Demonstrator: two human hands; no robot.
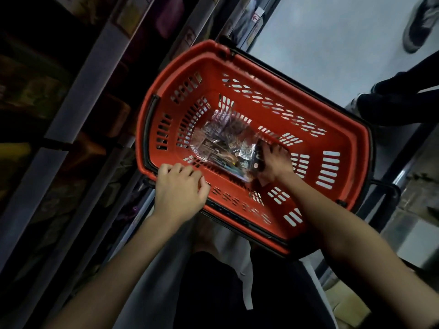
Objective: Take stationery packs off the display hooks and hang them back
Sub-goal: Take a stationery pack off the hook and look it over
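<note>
A red plastic shopping basket sits on the floor in front of me. Several clear stationery packs lie in a heap on its bottom. My right hand reaches down inside the basket and grips a dark pack at the right side of the heap. My left hand rests on the near rim of the basket with its fingers curled over the edge. No display hooks can be made out in this view.
Dark shop shelving runs along the left, close to the basket. Pale floor stretches beyond it. Another person's shoes and dark trouser legs stand at the upper right. Cardboard boxes lie at the lower right.
</note>
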